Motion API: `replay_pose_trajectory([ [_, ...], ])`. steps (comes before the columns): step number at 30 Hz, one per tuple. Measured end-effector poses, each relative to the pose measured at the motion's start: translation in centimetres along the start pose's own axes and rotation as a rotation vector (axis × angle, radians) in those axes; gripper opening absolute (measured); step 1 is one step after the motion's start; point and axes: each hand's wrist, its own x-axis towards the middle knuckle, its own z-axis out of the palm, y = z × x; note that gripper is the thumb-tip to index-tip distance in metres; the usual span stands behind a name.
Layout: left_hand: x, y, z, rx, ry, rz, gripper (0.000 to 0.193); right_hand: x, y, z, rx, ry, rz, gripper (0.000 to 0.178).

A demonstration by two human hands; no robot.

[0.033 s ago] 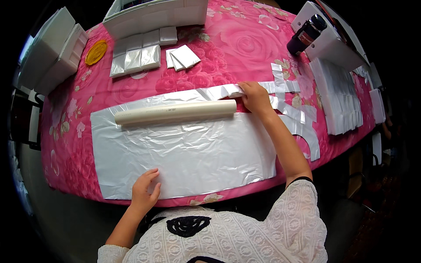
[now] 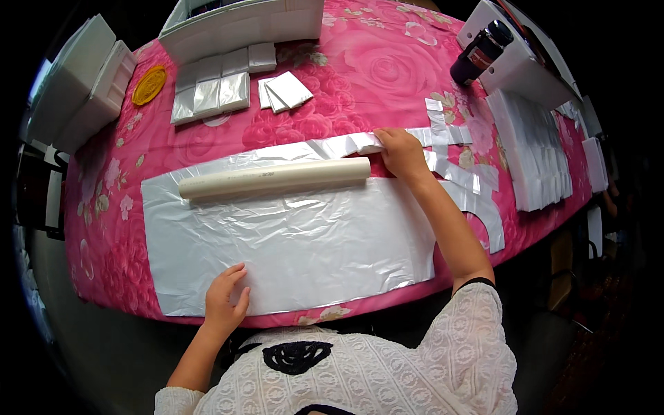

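A large white plastic bag (image 2: 297,242) lies flat across the table in front of me, its strap-like handle ends spread out on the right. A cream-coloured plastic pipe (image 2: 277,177) rests lengthwise on the upper part of the bag. My right hand (image 2: 401,153) is closed on the folded far strip of the plastic, just beyond the pipe's right end. By the near edge, left of the middle, my left hand (image 2: 227,294) lies on the bag with thumb and fingers apart, holding nothing.
Folded plastic packets (image 2: 211,90) and loose white squares (image 2: 286,92) lie at the far left-centre, before a white foam box (image 2: 242,31). A yellow coil (image 2: 149,85) sits farther left. At right stand a dark flask (image 2: 481,54) and a stack of folded bags (image 2: 529,152).
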Motion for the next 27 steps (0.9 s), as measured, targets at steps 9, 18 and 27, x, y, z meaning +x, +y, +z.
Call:
replay_pose_trajectory([
  [9, 0.7, -2.9, 0.5, 0.301, 0.060, 0.140, 0.047, -2.1, 10.5, -5.3, -0.548, -0.028, -0.190, 0.018],
  [18, 0.5, -3.4, 0.9, 0.316, 0.089, 0.160, 0.045, -3.0, 17.2, -9.4, -0.789, -0.185, 0.042, 0.021],
  [27, 0.7, -3.4, 0.8, 0.307, 0.091, 0.173, 0.044, -4.2, 18.5, -7.6, -0.996, -0.170, 0.512, 0.022],
])
